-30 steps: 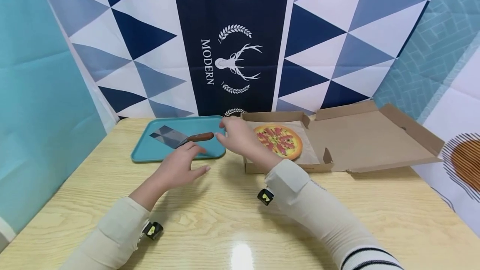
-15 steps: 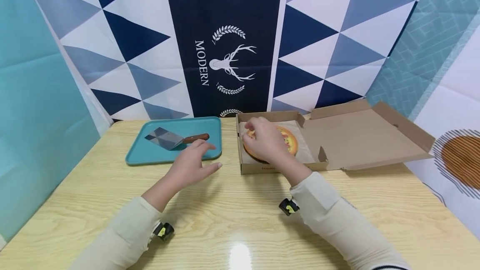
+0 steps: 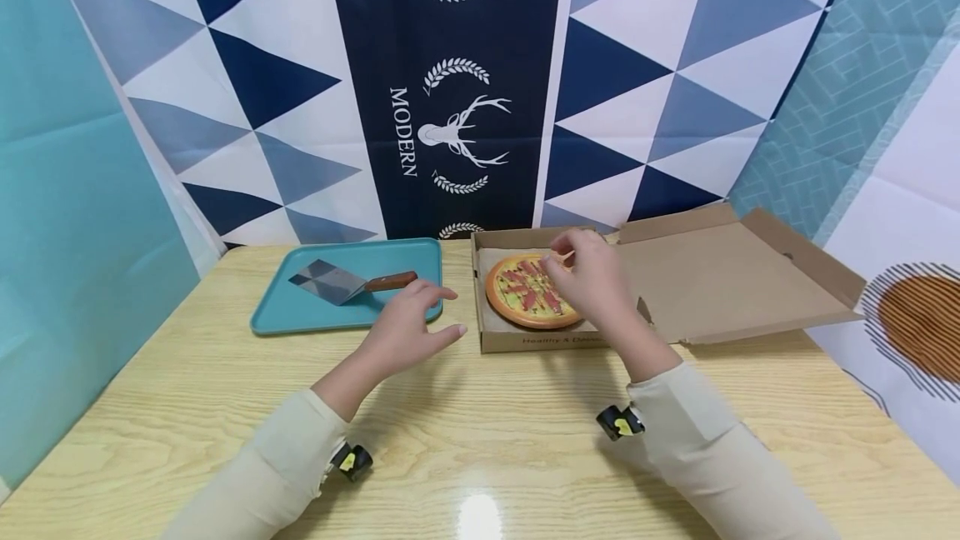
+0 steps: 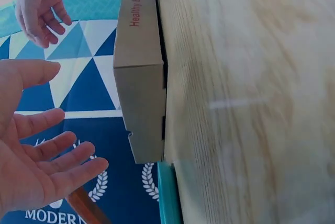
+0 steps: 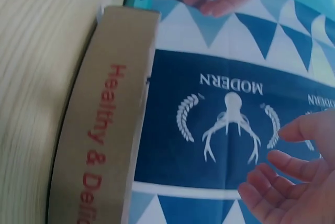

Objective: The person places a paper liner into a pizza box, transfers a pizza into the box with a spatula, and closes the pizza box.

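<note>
A round pizza (image 3: pixel 528 294) with red strips on top lies on paper inside an opened cardboard pizza box (image 3: pixel 540 342). My right hand (image 3: pixel 592 277) hovers over the right part of the pizza, fingers loosely bent; the right wrist view shows nothing in those fingers. My left hand (image 3: pixel 405 330) is held above the table, in front of the right end of a teal tray (image 3: pixel 281 317), with thumb and fingers spread and nothing held. On that tray lies a spatula (image 3: pixel 333 282) with a broad metal blade and a brown handle, its handle end just behind the left hand.
The box's lid (image 3: pixel 720 273) is folded out flat to the right, reaching toward the table's right edge. A patterned cloth (image 3: pixel 450 148) hangs behind the table. Light wood tabletop (image 3: pixel 480 423) lies in front of the box and tray.
My right hand has moved right, from between tray and box across the pizza to its right part. My left hand has shifted slightly right. Spatula, tray and box stay in place.
</note>
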A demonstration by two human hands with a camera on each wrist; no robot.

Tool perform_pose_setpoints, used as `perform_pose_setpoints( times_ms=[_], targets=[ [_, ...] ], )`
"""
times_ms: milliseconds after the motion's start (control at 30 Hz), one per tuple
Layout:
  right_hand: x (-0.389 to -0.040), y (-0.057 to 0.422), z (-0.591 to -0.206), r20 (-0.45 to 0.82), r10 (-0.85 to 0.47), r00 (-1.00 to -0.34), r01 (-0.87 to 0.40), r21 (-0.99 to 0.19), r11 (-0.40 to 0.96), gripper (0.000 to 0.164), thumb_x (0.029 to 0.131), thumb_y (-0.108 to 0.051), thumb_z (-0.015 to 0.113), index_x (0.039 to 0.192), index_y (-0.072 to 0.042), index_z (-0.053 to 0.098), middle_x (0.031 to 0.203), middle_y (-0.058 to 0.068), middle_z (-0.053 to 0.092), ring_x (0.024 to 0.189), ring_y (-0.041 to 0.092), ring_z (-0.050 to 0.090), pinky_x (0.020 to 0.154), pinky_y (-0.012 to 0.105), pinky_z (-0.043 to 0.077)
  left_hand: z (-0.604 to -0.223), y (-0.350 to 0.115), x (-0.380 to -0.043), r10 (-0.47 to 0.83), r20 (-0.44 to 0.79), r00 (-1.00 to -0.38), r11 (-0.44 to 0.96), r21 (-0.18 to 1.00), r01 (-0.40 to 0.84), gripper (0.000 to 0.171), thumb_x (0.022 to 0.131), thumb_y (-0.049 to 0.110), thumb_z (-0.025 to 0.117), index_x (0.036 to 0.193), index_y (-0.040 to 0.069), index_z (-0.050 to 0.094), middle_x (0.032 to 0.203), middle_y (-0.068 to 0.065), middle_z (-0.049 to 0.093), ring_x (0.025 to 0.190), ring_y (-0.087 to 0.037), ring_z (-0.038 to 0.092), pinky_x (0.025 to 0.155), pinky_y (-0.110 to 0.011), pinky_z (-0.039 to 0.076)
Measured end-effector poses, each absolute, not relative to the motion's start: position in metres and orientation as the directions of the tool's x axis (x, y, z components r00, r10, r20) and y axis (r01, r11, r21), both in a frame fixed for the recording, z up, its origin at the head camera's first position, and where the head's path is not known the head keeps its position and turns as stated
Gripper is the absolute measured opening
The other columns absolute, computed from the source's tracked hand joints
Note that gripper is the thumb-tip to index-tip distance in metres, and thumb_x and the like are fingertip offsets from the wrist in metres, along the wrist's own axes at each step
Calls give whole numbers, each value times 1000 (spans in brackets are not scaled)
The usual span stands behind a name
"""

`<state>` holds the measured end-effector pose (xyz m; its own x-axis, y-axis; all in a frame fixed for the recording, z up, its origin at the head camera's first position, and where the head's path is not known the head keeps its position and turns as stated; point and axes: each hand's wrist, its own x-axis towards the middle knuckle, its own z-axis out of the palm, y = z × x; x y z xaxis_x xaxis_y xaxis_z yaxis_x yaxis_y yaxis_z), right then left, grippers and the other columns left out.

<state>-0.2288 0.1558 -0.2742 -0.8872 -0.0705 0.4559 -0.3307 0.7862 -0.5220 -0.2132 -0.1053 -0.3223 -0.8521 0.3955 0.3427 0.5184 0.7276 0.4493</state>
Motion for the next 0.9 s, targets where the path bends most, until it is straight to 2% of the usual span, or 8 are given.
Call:
perform_pose_setpoints(
  times_ms=[200,400,600,733,900],
  targets=[
    [-229,179,-271,472,14,-882,-306,-594,744,24,93,-15,58,104,5,64,104,21,61,93,35,59,80,46,50,-322,-103,-214,382,331,-863,709,494,503,47,88,32,73,126,7,63,126,-10,58,106,-27,59,87,-43,52],
    [-228,208,-266,486,125,-865,-270,-661,700,23,94,-14,58,104,6,63,102,21,61,90,32,58,76,36,47,-324,-101,-218,357,298,-885,695,549,465,46,88,33,73,126,11,63,128,-8,57,106,-24,59,82,-40,54],
    [-228,233,-259,458,215,-863,-191,-689,699,33,96,-24,55,109,5,63,105,20,63,92,29,57,69,30,44,-324,-96,-224,341,258,-904,651,628,425,44,89,31,72,127,12,63,131,-9,55,110,-25,59,84,-40,54],
    [-228,249,-257,415,309,-856,-110,-730,674,37,96,-28,54,112,4,63,104,17,61,87,22,54,64,25,43,-325,-92,-228,323,222,-920,626,679,383,43,89,31,72,127,13,64,132,-9,54,111,-25,60,85,-40,54],
    [-226,270,-258,316,429,-846,-6,-811,585,35,95,-29,54,112,0,62,100,6,56,77,10,50,60,20,43,-324,-87,-234,299,173,-938,624,709,329,45,89,33,72,128,12,63,133,-8,55,112,-25,60,86,-40,54]
  ],
)
